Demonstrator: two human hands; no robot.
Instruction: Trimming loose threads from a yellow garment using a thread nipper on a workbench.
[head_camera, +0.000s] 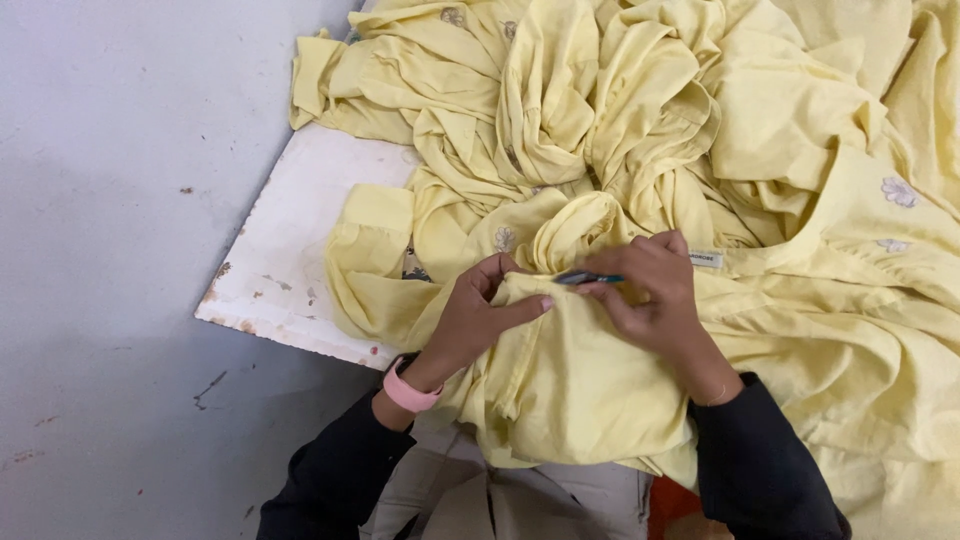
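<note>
Trimming in hand at frame centre: left hand (480, 315) pinches a fold of the yellow garment (570, 380), right hand (650, 290) closed around a small blue cutter (588, 278). Judged next: blade must meet only stray thread, cloth kept taut over the white worktop (290, 260).

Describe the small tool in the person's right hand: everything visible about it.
The small tool is slim, dark with a bluish-teal sheen, and looks like metal or plastic; most of it is hidden in the right hand, so its kind cannot be told. It lies nearly level, its tip pointing toward the left hand. The tip rests at a fold of the pale yellow garment, which the left hand pinches just beside it. Whether it has blades is not visible.
</note>
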